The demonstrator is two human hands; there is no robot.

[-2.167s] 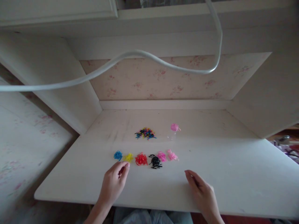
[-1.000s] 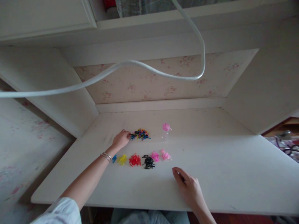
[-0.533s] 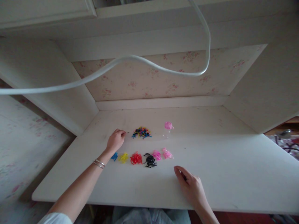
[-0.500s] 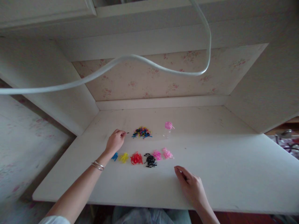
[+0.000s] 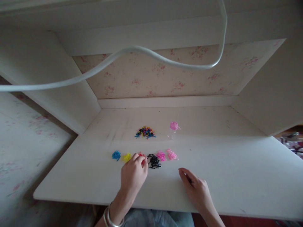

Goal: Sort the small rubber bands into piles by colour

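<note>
My left hand is closed in a pinch between the red pile of rubber bands, which it partly covers, and the black pile. Whatever sits in its fingertips is mostly hidden; a small black band stuck out of them a moment ago. My right hand rests on the table to the right, fingers curled together, with nothing visible in them. In the same row lie blue, yellow, bright pink and pale pink piles. Farther back is a mixed-colour heap.
A clear container with a pink lid stands right of the mixed heap. White side panels and a back wall enclose the white table. A white cable crosses the upper view.
My left hand has moved right and nearer to me, from beside the mixed heap to the black pile, uncovering the blue pile. The right hand stays put. The view has shifted slightly.
</note>
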